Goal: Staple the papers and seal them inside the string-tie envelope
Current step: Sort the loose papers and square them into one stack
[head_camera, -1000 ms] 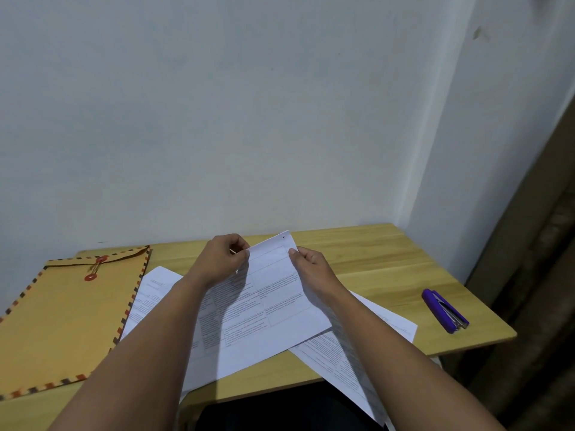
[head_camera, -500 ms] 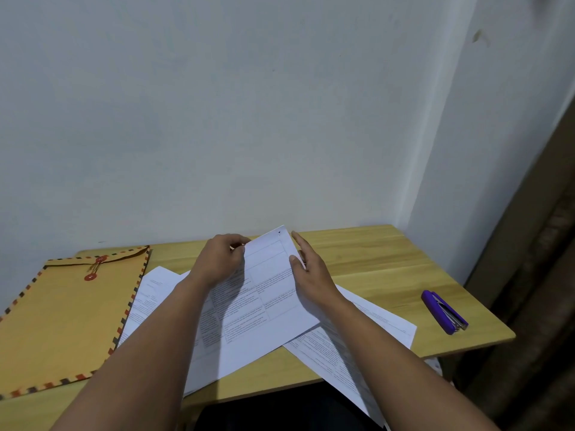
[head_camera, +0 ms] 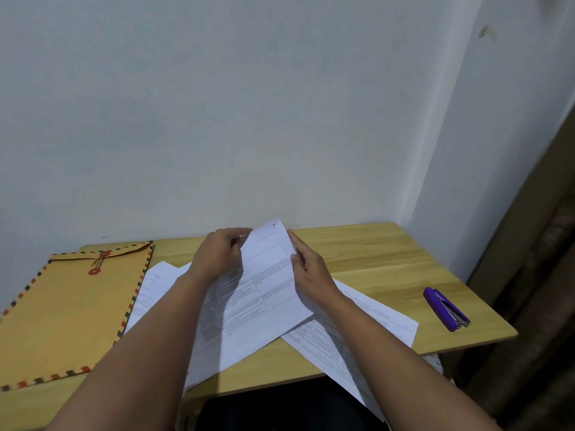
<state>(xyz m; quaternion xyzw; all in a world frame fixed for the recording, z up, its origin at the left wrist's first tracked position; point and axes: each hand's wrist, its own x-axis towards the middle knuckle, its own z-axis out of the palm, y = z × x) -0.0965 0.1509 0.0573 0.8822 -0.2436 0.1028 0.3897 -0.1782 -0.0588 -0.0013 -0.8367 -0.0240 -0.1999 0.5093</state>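
Left hand [head_camera: 217, 259] pinches the top sheet [head_camera: 258, 293] at its far edge while the right hand [head_camera: 306, 269] lies with straight fingers along the opposite edge, likely squaring the papers for stapling. Stapler [head_camera: 446, 308] waits right of the papers; envelope [head_camera: 68, 309] lies left, tied.

Plain pale wall [head_camera: 217, 119] behind, meets a second white wall [head_camera: 497, 150] in a corner on the right; small scuff mark high on that one. Light wood worktop [head_camera: 373, 259] pushed against the back wall. Dark brown vertical surface [head_camera: 544, 275] on far right, blurred. Light soft, even.
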